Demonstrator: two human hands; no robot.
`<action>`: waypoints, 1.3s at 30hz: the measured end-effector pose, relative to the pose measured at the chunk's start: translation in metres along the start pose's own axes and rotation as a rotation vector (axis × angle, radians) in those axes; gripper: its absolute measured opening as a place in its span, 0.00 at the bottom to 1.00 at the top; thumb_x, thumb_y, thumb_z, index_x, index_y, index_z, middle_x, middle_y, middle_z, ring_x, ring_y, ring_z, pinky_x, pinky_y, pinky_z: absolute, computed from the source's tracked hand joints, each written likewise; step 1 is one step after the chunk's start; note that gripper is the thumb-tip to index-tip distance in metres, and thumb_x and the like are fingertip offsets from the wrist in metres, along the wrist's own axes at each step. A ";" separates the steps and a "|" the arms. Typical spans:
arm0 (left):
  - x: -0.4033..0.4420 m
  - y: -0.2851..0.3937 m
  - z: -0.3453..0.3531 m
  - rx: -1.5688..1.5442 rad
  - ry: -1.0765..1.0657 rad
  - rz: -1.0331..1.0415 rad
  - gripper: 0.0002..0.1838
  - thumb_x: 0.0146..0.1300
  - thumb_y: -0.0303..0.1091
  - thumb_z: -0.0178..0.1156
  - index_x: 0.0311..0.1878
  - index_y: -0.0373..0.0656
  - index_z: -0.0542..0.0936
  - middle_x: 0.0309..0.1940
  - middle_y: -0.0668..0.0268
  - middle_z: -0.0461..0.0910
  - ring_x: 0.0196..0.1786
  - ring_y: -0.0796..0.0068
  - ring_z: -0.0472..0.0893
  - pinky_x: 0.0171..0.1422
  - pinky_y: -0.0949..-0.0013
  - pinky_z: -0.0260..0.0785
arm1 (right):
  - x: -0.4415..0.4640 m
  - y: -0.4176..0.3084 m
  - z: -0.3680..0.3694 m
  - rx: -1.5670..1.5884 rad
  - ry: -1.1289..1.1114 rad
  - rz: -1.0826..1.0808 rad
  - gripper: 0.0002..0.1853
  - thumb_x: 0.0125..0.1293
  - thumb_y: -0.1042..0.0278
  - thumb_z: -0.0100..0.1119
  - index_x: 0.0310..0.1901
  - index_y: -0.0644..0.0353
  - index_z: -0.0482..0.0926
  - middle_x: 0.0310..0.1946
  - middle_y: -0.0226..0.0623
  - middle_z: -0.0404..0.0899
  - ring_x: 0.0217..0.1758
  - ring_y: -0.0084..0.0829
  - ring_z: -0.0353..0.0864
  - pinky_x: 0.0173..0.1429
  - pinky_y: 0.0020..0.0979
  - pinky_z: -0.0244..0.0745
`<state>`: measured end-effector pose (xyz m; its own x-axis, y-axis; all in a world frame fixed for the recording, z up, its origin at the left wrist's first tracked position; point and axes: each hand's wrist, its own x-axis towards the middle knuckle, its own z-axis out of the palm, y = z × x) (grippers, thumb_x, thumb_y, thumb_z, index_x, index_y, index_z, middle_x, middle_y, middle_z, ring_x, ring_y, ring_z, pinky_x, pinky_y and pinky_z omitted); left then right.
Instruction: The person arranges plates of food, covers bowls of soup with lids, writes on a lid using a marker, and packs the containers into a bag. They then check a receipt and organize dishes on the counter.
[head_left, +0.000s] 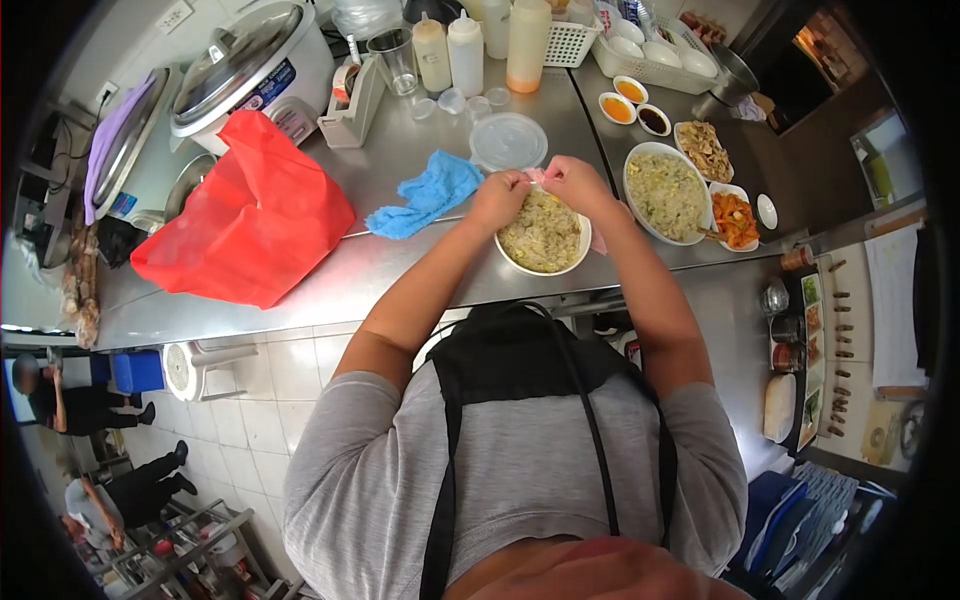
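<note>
Both my hands come together over the far rim of a white bowl of fried rice [543,236]. My left hand [499,198] and my right hand [582,186] each have their fingers pinched on a thin pink piece [536,175] that looks like plastic. More pink shows beside the bowl's right side, partly behind my right wrist. Just beyond my hands lies a round clear plastic lid [509,141]. A crumpled blue cloth [430,193] rests left of my left hand. A larger bowl of rice [666,194] stands right of my right arm.
A red bag [250,215] lies on the steel counter [400,270] at left, near a rice cooker [252,70] and a tape dispenser [352,105]. Squeeze bottles [466,55] stand behind. Small sauce cups [617,108] and side dishes [735,217] sit at right. Two people are at far left.
</note>
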<state>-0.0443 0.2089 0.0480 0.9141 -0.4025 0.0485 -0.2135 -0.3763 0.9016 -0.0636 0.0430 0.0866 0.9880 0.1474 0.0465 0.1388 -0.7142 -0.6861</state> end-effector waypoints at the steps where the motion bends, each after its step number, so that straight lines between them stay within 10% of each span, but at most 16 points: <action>1: 0.000 -0.001 0.000 0.000 -0.004 -0.006 0.09 0.56 0.33 0.51 0.33 0.36 0.76 0.23 0.64 0.76 0.26 0.77 0.73 0.33 0.72 0.66 | -0.002 -0.002 -0.002 -0.053 0.012 -0.099 0.10 0.49 0.66 0.58 0.30 0.64 0.74 0.25 0.36 0.76 0.28 0.26 0.75 0.34 0.26 0.69; 15: 0.002 -0.006 0.003 -0.048 -0.002 -0.002 0.10 0.56 0.33 0.51 0.33 0.36 0.75 0.22 0.65 0.75 0.27 0.79 0.72 0.33 0.73 0.65 | 0.011 -0.014 -0.016 0.241 -0.161 0.259 0.14 0.48 0.61 0.61 0.30 0.64 0.77 0.24 0.37 0.77 0.27 0.26 0.75 0.33 0.28 0.70; 27: -0.007 -0.006 0.011 0.102 0.206 0.032 0.09 0.55 0.34 0.51 0.30 0.37 0.75 0.20 0.64 0.75 0.25 0.77 0.73 0.31 0.71 0.65 | -0.027 -0.012 -0.033 -0.257 -0.115 0.264 0.10 0.43 0.64 0.58 0.21 0.63 0.72 0.20 0.42 0.75 0.24 0.35 0.74 0.30 0.31 0.69; 34: 0.017 0.009 0.000 0.131 -0.094 0.007 0.09 0.54 0.35 0.52 0.28 0.38 0.75 0.19 0.63 0.74 0.24 0.77 0.73 0.30 0.72 0.65 | -0.025 0.019 -0.049 0.276 -0.014 0.111 0.11 0.46 0.65 0.58 0.28 0.63 0.76 0.22 0.37 0.75 0.27 0.27 0.74 0.32 0.28 0.69; 39: 0.030 0.015 0.011 0.169 -0.170 0.124 0.09 0.54 0.34 0.52 0.29 0.38 0.75 0.21 0.60 0.75 0.25 0.71 0.74 0.32 0.69 0.65 | -0.024 0.018 -0.026 -0.102 -0.027 -0.134 0.10 0.53 0.67 0.54 0.38 0.56 0.77 0.31 0.35 0.75 0.35 0.33 0.75 0.38 0.30 0.70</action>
<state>-0.0239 0.1815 0.0584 0.8092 -0.5835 0.0687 -0.3884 -0.4436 0.8077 -0.0831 0.0089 0.0924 0.9582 0.2632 0.1119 0.2765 -0.7524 -0.5978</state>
